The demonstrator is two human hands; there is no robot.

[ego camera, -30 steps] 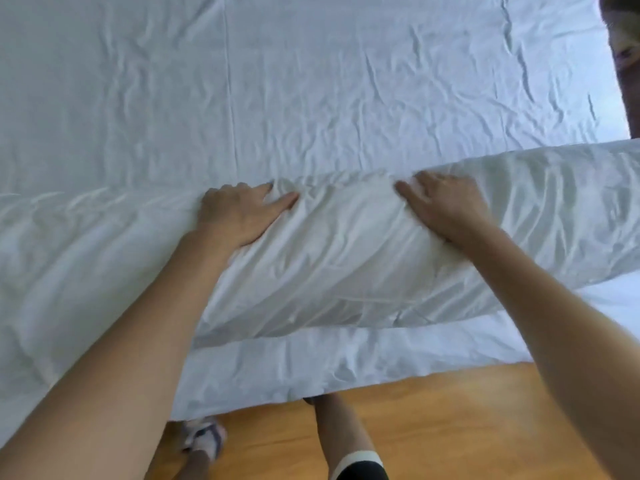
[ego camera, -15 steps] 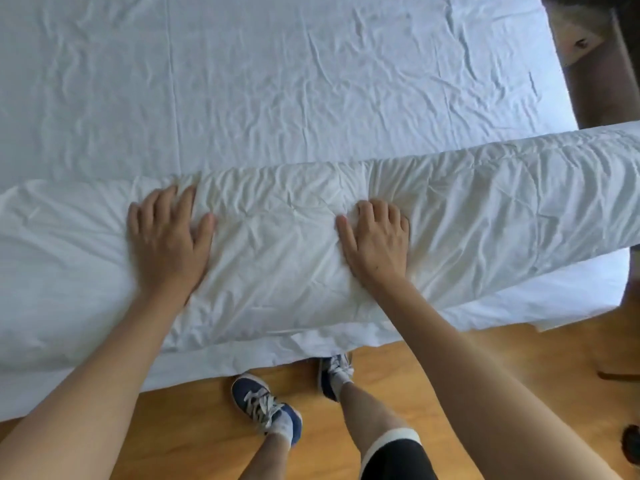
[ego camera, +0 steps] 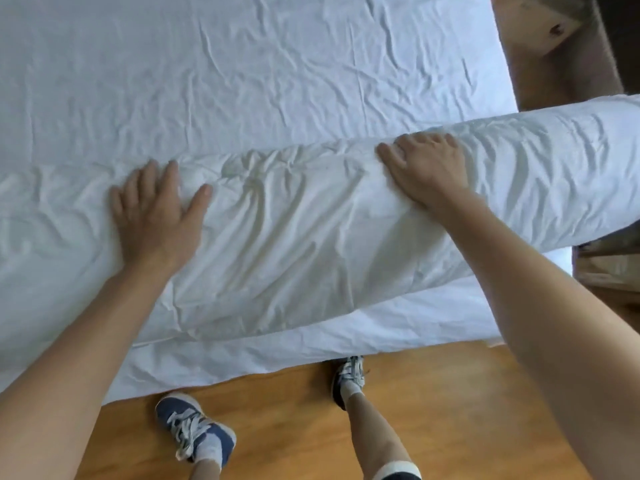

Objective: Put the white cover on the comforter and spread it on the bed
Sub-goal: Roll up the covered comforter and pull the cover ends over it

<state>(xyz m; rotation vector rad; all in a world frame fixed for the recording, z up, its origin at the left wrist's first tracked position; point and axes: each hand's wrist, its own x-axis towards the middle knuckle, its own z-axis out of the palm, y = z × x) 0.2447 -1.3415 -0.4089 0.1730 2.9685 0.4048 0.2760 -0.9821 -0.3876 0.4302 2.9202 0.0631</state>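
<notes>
A thick white roll of comforter and cover (ego camera: 311,230) lies across the near edge of the bed, its right end sticking out past the bed's corner. A flat wrinkled white sheet of cover (ego camera: 242,81) stretches over the bed beyond the roll. My left hand (ego camera: 156,216) lies flat on the roll with fingers spread. My right hand (ego camera: 426,171) presses on top of the roll further right, its fingers bent over the roll's far side.
Wooden floor (ego camera: 433,410) runs along the near bed edge, where my two feet in blue sneakers (ego camera: 194,431) stand. A brown wooden piece of furniture (ego camera: 561,46) stands off the bed's right side, behind the roll's overhanging end.
The roll has turned further onto the bed. My right hand has reached further over the top of the roll. My feet have stepped apart.
</notes>
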